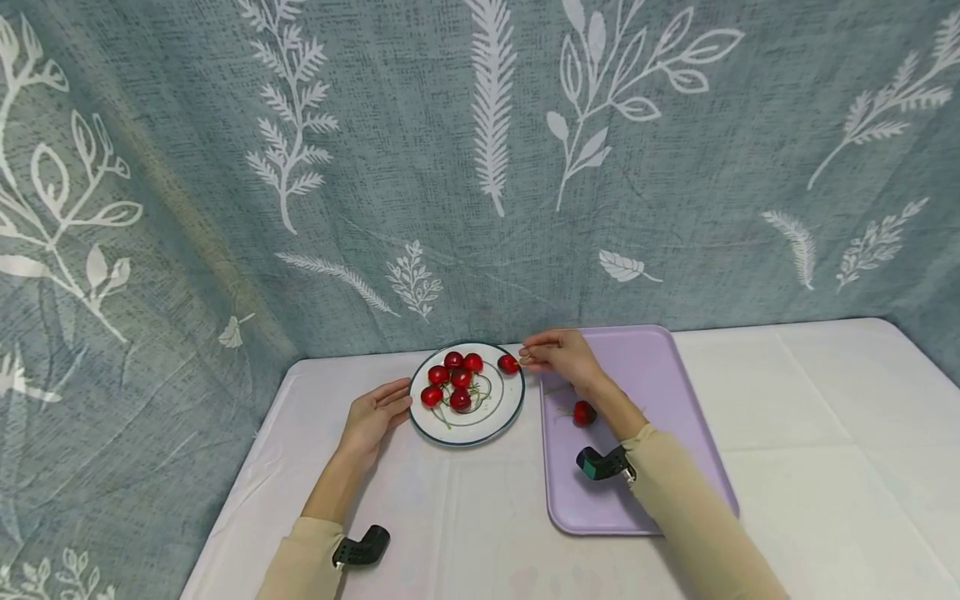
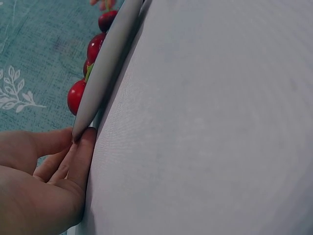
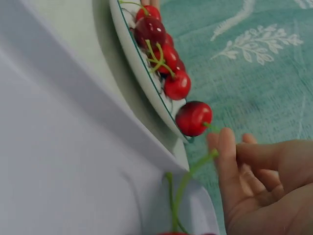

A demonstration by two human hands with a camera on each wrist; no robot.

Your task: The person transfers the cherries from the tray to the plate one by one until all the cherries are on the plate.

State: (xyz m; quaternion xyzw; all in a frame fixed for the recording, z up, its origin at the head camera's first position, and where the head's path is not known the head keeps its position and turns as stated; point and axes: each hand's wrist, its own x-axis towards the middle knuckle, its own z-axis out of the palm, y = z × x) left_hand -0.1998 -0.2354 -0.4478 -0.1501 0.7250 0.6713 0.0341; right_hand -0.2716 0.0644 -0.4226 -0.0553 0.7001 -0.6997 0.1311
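Observation:
A white plate point(image 1: 487, 423) with a dark rim holds several red cherries point(image 1: 461, 399) with green stems. At its left edge my left hand point(image 1: 369, 421) grips the rim; in the left wrist view, the thumb point(image 2: 56, 141) is on one side and fingers on the other. My right hand point(image 1: 564, 357) pinches the stem of a single cherry point(image 3: 194, 118) at the plate's right side. That cherry appears over the rim; whether it touches the plate I cannot tell. Beneath my right forearm another cherry point(image 1: 584, 414) lies on a lilac tray point(image 1: 637, 517).
The tray has a raised edge and stands just right of the plate, on a white cloth-covered table point(image 1: 465, 517). Green stems point(image 3: 183, 193) show on the tray. A blue-green curtain point(image 1: 450, 167) with white leaf prints hangs behind the table.

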